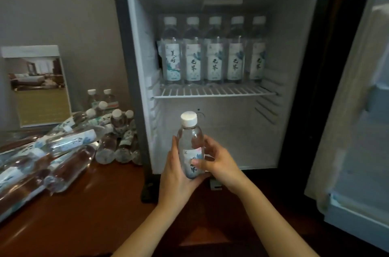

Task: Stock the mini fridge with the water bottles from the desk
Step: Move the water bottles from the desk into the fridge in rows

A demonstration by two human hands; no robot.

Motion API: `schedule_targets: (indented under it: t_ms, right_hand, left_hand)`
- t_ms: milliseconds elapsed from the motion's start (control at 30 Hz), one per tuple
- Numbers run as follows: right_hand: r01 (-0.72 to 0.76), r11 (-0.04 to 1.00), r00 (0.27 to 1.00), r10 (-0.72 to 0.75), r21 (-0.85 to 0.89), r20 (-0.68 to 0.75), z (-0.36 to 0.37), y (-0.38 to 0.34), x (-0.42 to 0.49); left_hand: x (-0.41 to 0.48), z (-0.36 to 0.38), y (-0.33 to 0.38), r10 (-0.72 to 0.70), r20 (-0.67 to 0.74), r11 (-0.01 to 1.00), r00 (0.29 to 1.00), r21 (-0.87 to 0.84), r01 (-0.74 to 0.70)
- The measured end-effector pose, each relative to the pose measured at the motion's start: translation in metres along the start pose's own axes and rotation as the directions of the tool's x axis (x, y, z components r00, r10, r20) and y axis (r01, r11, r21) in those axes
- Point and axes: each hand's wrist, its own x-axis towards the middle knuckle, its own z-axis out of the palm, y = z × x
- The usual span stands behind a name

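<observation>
A clear water bottle [190, 141] with a white cap and a pale printed label stands upright in front of the open mini fridge [134, 67]. My left hand [175, 170] cups its left side and base, and my right hand [216, 160] grips its right side with the thumb across the label. Several matching bottles [213, 52] stand in a row on the fridge's wire shelf [214, 92]. The compartment below the shelf holds nothing. A pile of bottles [69, 143] lies on the wooden desk [88, 214] at the left, with some standing near the fridge.
The fridge door [357, 109] is swung open at the right, its inner shelves facing me. A framed room photo card [37, 86] leans against the wall behind the bottle pile. The fridge sits in a dark cabinet at the desk's right end.
</observation>
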Motion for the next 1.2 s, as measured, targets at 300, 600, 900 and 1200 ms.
schedule_targets:
  t_ms: [300,600,900,1200]
  right_hand:
    - [0.042,0.999,0.973,-0.038,0.015,-0.228,-0.061,0.02,0.02]
    - [-0.014,0.996,0.901,-0.027,-0.09,-0.433,-0.084,0.045,0.063]
    - [-0.271,0.954,0.724,0.115,-0.126,-0.68,-0.106,0.062,0.093]
    - [-0.222,0.973,0.647,0.096,-0.066,-0.756,-0.119,0.08,0.107]
  left_hand:
    - [0.052,0.084,0.013,0.101,0.137,0.995,0.985,-0.011,-0.101]
    - [0.1,0.136,0.011,-0.011,0.251,1.0,0.968,-0.005,0.013]
    - [0.143,0.179,0.004,-0.137,0.354,0.99,0.925,0.029,0.135]
    - [0.162,0.21,0.002,-0.146,0.32,0.987,0.936,-0.009,0.158]
